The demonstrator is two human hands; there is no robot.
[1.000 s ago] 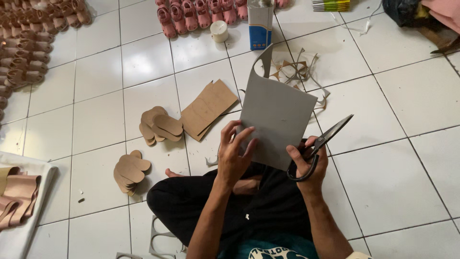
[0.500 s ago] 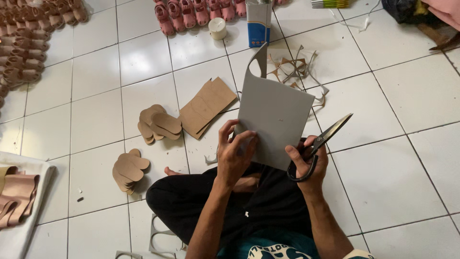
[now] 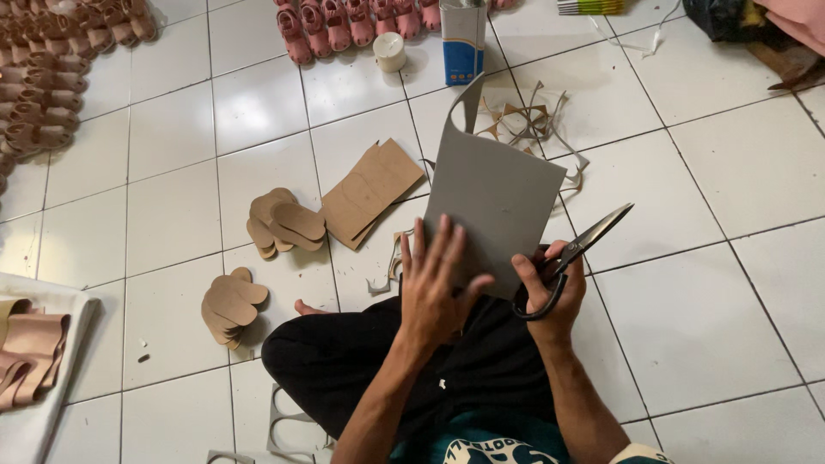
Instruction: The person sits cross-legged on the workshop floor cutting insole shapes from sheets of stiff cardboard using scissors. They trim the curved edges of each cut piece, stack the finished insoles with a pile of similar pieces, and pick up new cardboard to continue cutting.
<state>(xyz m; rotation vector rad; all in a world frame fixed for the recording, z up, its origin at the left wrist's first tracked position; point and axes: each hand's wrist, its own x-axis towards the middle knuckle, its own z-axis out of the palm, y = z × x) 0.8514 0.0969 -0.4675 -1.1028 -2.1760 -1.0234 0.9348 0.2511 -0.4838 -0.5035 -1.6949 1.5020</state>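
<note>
Grey sheet material [image 3: 498,193], stiff and flat with a curled strip at its top edge, stands up at the centre of the frame above the person's lap. Left hand [image 3: 436,288] presses on its lower edge, fingers spread over the near face and the thumb at the sheet's bottom corner. Right hand [image 3: 546,292], just right of the sheet, is closed through the handles of black scissors [image 3: 577,254], whose blades lie together and point toward the upper right. Tan sole cut-outs [image 3: 284,222] lie stacked on the white tiled floor [image 3: 687,198] left of centre, beside a brown cardboard piece [image 3: 371,191].
</note>
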